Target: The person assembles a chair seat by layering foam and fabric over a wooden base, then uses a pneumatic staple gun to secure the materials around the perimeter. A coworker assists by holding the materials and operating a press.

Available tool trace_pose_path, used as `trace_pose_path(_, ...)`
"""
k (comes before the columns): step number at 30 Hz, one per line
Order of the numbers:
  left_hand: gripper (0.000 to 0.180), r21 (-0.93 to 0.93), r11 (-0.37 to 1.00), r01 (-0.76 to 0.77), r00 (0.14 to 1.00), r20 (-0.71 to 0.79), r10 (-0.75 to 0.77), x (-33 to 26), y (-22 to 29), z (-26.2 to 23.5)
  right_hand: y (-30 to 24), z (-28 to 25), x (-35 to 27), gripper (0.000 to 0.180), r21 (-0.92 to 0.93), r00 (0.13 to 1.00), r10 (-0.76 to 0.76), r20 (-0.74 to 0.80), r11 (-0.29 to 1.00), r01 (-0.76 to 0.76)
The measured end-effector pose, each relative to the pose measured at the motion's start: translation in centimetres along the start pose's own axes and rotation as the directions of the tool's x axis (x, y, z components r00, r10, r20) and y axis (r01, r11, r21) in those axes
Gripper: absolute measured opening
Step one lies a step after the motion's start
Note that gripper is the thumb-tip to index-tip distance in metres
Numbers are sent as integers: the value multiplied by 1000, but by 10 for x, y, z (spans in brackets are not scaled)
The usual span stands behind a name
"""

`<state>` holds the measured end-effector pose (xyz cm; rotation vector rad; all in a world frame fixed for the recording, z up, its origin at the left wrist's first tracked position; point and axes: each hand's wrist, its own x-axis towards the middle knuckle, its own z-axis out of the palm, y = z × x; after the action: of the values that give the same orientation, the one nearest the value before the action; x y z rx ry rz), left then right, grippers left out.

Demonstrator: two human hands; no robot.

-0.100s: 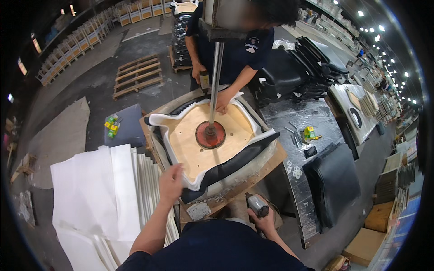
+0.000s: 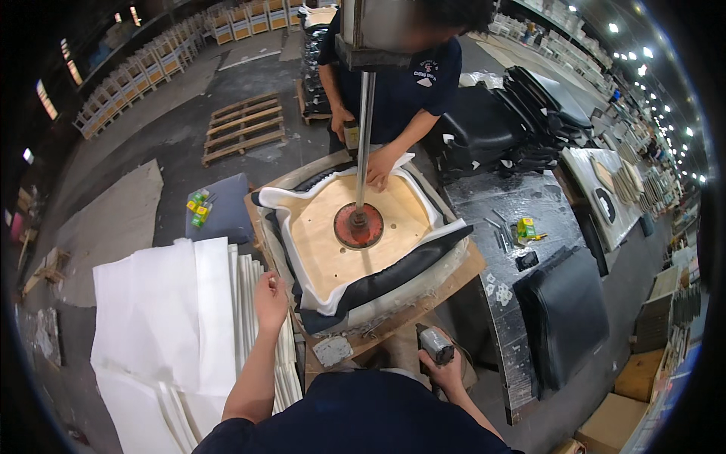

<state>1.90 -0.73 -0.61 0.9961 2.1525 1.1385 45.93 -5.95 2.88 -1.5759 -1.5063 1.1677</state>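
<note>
In front of me an upturned chair seat lies in a press. It has a plywood panel, white padding round its edge and a black cover outside that. A red disc on a steel rod bears down on the plywood. My left hand is off the seat's near left corner, fingers loosely bent, with nothing visible in them. Low by the press, my right hand grips a grey staple gun. Across the seat a co-worker's hand touches the padding edge; their other hand holds a staple gun.
White padding sheets are stacked at left, close to my left arm. On the right, a table carries black cover pieces and small yellow-green boxes. A grey cushion and a wooden pallet lie beyond the press.
My left hand has moved left, away from the seat's near corner. The view has shifted slightly; my right hand still holds the staple gun low.
</note>
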Motion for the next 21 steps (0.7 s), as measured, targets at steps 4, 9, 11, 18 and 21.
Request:
trace_pose_path(4,56,72,971,228,974,-17,-227,3,-26,0,24,7,4,75,108,999,-17,51,994,11)
trace_pose_path(9,58,15,967,255,966,-60,-253,-5,-21,18,30,-4,-9,76,49,996,-10,85,999,5)
trace_pose_path(11,59,137,975,174,982,-96,-162,-8,-20,16,24,-5,-14,76,11,995,-23,99,1000,22)
trace_pose_path(18,62,166,963,211,977,8,-215,-21,-9,20,10,14,-26,78,88,999,-45,4,995,44)
trace_pose_path(21,67,152,969,193,973,99,-209,-31,-16,15,2,24,-32,78,54,1000,-13,18,998,12)
